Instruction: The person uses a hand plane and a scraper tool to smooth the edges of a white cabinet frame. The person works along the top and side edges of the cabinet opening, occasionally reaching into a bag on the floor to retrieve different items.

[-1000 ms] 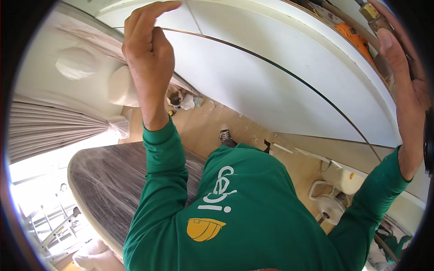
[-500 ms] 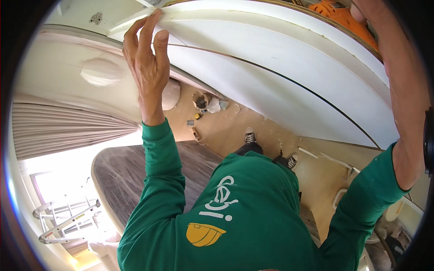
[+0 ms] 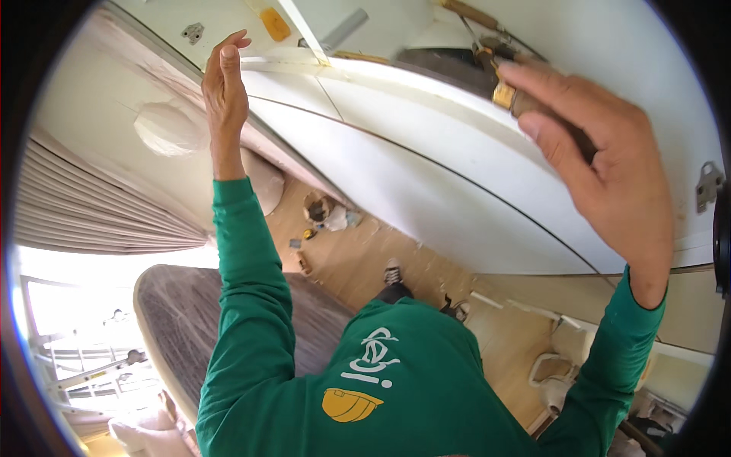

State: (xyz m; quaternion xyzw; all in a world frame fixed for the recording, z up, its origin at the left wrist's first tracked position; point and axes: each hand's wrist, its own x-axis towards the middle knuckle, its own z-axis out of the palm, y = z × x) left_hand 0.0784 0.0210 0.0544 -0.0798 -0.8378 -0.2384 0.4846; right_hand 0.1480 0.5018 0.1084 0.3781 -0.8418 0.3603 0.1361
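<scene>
My left hand is raised at the left end of a white cabinet, its fingers stretched upward beside the pale front edge. It holds nothing that I can see. At the upper right, my right hand reaches over the cabinet's edge, slightly smeared by motion. Between its thumb and fingers lies a dark-handled hand tool with a brass-coloured band; its far end merges with other dark things. Just beyond, a wooden-handled tool rests inside the cabinet. White door panels stretch below.
Inside the cabinet are a yellow-orange piece, a grey strip and a metal hinge plate. A plastic-covered table stands behind my left arm. An open bag and small tools lie on the wooden floor, near a pleated curtain.
My right hand has come down and inward from the top right corner to the dark-handled tool. The view has shifted, showing more of the cabinet's inside; the orange item has left view.
</scene>
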